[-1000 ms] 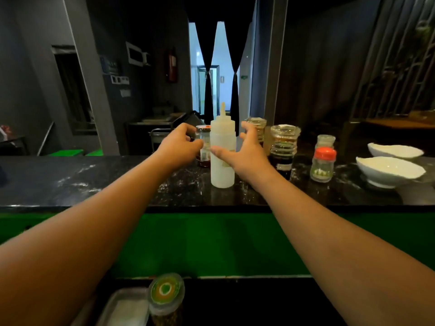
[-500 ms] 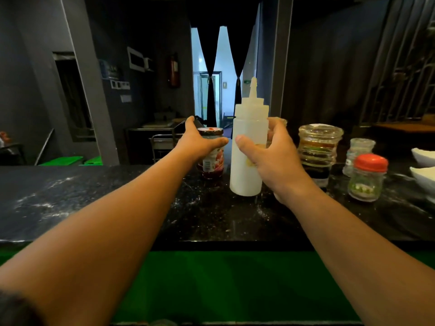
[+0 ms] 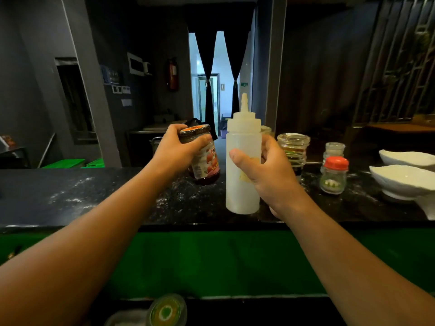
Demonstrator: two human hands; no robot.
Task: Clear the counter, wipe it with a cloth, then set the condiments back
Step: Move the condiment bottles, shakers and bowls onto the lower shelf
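over the black speckled table (image 3: 94, 198), from the head camera, i see both hands up and busy. my left hand (image 3: 174, 149) grasps a jam jar (image 3: 207, 165) from the top, its fingers (image 3: 202, 138) curled over the lid and shoulder; the jar is tilted, its lid leaning left. my right hand (image 3: 266, 175) is wrapped round a white squeeze bottle (image 3: 242, 147) at mid-height, thumb across the front, the other fingers (image 3: 268, 142) curling round the far side. the bottle stands upright, just right of the jam jar, near the table's front edge; i cannot tell whether its base touches the surface.

behind the right hand, partly hidden by it, sits a ribbed glass jar (image 3: 293, 147) with dark liquid. further right are a red-capped shaker (image 3: 334, 175) and, behind it, a clear-capped shaker (image 3: 333, 149). two white bowls (image 3: 404, 182) rest at the table's right end. pale dust streaks the table surface. below the table runs a green panel (image 3: 211, 262), and a green-lidded tub (image 3: 167, 310) shows at the bottom edge.
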